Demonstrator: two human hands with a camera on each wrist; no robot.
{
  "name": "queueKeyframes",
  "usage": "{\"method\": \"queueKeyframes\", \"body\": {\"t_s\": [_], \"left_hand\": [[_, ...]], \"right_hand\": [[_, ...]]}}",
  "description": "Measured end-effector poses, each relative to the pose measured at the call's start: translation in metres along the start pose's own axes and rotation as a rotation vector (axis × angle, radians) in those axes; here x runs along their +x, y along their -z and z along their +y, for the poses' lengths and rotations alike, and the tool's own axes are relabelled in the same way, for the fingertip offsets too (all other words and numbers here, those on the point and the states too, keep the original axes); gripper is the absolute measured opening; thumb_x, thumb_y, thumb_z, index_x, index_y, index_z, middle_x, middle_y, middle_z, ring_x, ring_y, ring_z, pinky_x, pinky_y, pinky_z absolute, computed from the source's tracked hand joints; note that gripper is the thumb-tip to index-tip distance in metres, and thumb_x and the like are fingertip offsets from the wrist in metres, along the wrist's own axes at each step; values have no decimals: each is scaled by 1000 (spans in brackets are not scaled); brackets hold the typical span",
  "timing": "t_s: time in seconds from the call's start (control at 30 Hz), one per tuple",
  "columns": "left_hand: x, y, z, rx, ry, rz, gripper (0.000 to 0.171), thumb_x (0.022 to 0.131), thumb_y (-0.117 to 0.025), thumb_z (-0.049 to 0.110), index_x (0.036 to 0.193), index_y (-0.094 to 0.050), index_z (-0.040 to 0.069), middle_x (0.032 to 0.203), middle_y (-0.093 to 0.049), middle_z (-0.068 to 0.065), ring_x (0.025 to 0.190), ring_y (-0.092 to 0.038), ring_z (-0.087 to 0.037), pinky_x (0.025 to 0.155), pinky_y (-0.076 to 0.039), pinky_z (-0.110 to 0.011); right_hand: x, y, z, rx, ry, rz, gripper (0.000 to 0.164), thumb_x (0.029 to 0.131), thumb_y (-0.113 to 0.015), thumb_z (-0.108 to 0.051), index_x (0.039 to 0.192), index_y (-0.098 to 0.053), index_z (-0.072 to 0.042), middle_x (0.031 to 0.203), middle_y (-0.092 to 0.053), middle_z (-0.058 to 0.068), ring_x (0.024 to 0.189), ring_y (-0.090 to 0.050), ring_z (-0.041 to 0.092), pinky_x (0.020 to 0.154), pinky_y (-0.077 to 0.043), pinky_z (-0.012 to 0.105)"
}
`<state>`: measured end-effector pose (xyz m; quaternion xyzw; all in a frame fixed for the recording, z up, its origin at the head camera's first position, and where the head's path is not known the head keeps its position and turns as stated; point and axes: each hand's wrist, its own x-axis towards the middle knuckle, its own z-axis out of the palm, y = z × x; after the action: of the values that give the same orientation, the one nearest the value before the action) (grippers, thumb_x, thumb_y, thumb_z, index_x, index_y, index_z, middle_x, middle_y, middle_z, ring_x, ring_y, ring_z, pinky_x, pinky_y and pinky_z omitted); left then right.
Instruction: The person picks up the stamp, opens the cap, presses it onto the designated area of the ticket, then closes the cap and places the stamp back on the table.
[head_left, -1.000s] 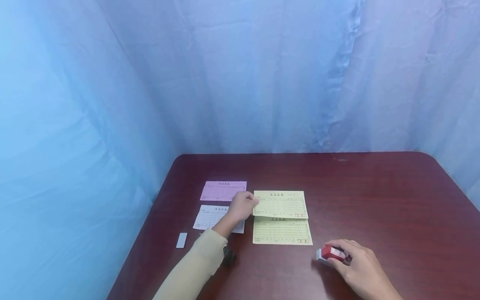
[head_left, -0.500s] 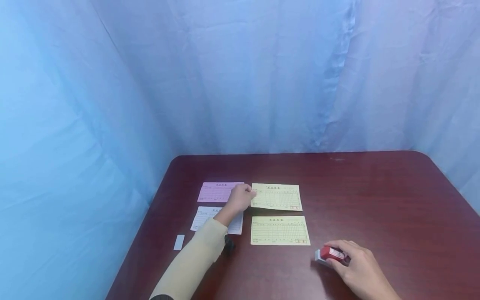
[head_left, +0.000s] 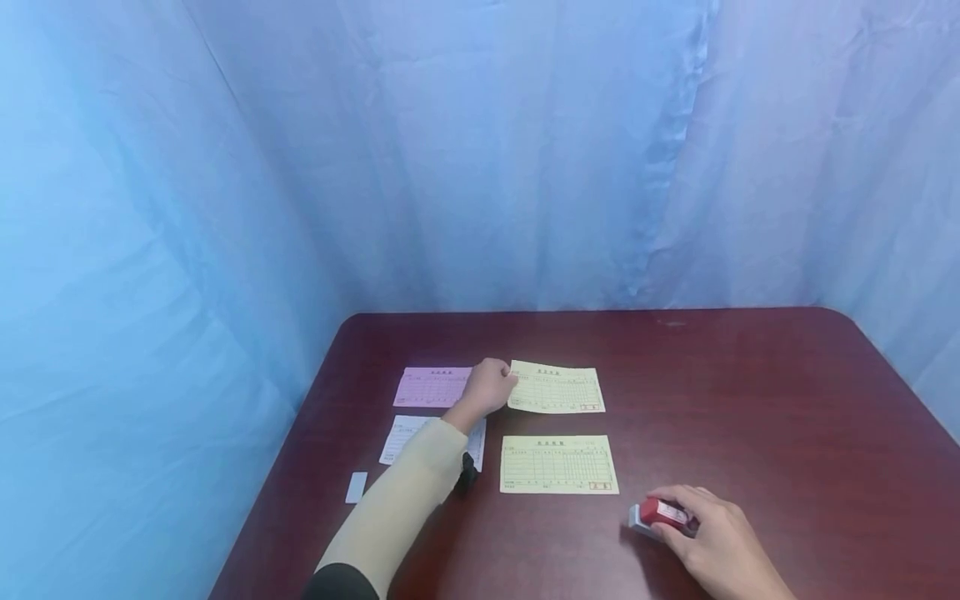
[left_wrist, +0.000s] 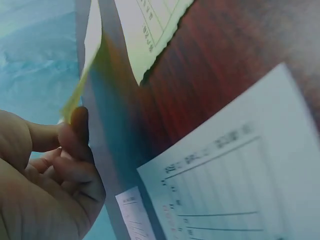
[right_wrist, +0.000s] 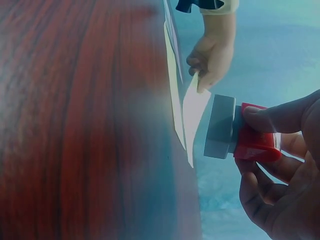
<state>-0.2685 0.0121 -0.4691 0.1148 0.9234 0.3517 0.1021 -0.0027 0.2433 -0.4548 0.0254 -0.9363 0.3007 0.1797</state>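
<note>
On the far side of the dark red table (head_left: 712, 375), just beside the pink slip (head_left: 431, 387), the upper yellow slip (head_left: 557, 387) is pinched at its left edge between the thumb and curled fingers of the left hand (head_left: 489, 386). In the left wrist view it is seen raised from the wood, its free end dipping. The stamp (right_wrist: 257, 135) is gripped between the thumb and fingers of the right hand (head_left: 716, 533), its grey end turned away from the palm; by the shadow beneath, it seems to be held off the table. Nearer the person, and apart from the held sheet, the lower yellow slip (head_left: 558, 464) is laid flat. The white slip (head_left: 397, 437) is partly covered by the sleeve (head_left: 397, 508).

The step in hand is judged to be the placing of the upper yellow slip. The dipping end is best brought to the wood first, so that no fold is made, and the pinch is best loosened only once the left edge is supported. An even gap should be left between the two yellow sheets. The red mark (head_left: 592, 408) should not be rubbed, as its ink could be wet. The stamp should be held well apart from both sheets, lest a stray print be made.
</note>
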Motion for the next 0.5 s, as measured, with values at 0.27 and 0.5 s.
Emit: {"method": "queueKeyframes", "body": {"t_s": [0.27, 0.5], "left_hand": [[4, -4, 13, 235, 71, 35, 33, 90, -53, 15, 59, -45, 12, 54, -42, 0, 46, -41, -16, 40, -32, -29], [6, -10, 15, 375, 125, 72, 13, 89, -57, 16, 85, -67, 10, 76, -61, -4, 60, -54, -19, 47, -43, -36]], "right_hand": [[-1, -1, 0, -22, -49, -15, 43, 58, -89, -12, 91, -68, -31, 85, -60, -19, 74, -54, 2, 66, -45, 20], [1, -1, 2, -28, -36, -6, 44, 56, -90, -13, 92, -69, -28, 85, -61, -17, 73, -54, 2, 65, -46, 24]]}}
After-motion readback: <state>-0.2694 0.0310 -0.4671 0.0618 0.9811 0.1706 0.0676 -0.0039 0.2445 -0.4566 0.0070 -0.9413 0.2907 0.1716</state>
